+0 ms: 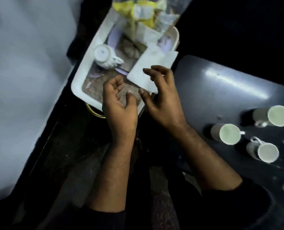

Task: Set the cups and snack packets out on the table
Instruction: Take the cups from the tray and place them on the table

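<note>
On the dark table [221, 90] at right, three white cups [227, 133] stand upright and near one another, their handles turned in different directions. A fourth cup [103, 55] remains in the white-rimmed tray [81, 77] at centre, tipped onto its side or inverted; blur prevents a firmer reading. Snack packets [141, 14], yellow and clear, are heaped at the tray's far end, one overhanging the rim. A white paper napkin [147, 70] lies across the tray's near right edge. The right hand [162, 100] hovers at the napkin with fingers spread; contact seems likely, but a closed pinch cannot be confirmed. The left hand [119, 105] is loosely curled over the tray's near edge, fingers apart, holding nothing visible.

The step in hand appears to be clearing or lifting the napkin to reach the remaining items. Done well, it calls for pinching the napkin at one corner, lifting it away from the fourth cup, and steadying the tray with the free hand. The tray also holds a flat patterned liner and some pale scraps, too blurred to identify.
</note>
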A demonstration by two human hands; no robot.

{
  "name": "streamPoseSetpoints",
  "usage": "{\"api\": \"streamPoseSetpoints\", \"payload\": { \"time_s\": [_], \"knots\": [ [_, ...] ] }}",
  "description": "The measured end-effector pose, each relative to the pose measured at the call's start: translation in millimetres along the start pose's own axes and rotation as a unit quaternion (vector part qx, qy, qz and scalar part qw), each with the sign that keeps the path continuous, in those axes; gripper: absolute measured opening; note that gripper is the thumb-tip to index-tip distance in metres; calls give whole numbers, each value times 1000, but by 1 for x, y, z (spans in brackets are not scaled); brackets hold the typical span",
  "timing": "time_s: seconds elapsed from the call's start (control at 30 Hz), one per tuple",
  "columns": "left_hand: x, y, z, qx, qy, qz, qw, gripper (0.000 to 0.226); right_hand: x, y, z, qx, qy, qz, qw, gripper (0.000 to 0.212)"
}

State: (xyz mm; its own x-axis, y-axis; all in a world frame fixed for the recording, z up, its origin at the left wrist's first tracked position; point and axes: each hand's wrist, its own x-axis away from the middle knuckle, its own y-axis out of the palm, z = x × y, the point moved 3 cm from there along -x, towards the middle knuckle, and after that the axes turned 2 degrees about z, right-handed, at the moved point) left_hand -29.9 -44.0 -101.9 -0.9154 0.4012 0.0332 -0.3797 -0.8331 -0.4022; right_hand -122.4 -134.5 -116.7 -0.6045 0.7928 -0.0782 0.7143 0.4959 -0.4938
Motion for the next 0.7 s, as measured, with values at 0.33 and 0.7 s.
{"api": "streamPoseSetpoints", "payload": {
  "time_s": [0.33, 0.7],
  "knots": [
    [-62, -57, -40, 4, -61, 35, 998, 41, -92, 112, -32, 242, -74, -131, 959, 85],
    [-95, -51, -56, 18, -61, 13, 998, 46, -141, 125, -38, 266, -107, -117, 951, 65]
  ]
}}
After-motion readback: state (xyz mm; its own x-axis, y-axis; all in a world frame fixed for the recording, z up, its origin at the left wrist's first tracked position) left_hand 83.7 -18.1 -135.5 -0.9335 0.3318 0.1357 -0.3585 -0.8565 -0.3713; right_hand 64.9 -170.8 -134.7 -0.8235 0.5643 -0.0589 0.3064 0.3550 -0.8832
